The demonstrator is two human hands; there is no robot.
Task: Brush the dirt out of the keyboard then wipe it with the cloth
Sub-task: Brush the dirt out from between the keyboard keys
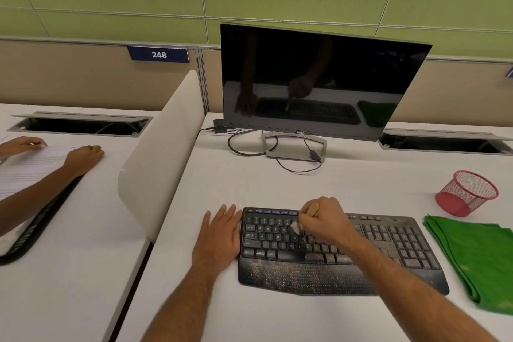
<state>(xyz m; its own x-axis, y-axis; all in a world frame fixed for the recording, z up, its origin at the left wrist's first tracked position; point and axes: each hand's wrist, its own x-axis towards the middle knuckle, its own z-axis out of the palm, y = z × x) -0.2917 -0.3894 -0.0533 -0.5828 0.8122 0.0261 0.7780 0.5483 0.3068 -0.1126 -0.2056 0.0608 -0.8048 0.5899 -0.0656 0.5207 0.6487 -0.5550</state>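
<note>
A black keyboard [394,247] lies on the white desk in front of me, its palm rest speckled with pale dirt. My right hand [324,219] is closed around a small brush [296,227] with a wooden handle; the pale bristles touch the keys in the middle of the letter block. My left hand [220,233] lies flat on the desk, fingers apart, pressed against the keyboard's left edge. A folded green cloth [474,258] rests on the desk just right of the keyboard.
A dark monitor [319,80] on a grey stand [294,147] with loose cables stands behind the keyboard. A red mesh cup [466,193] lies tipped at the right. A white divider [158,153] separates the left desk, where another person's hands [83,158] rest on paper.
</note>
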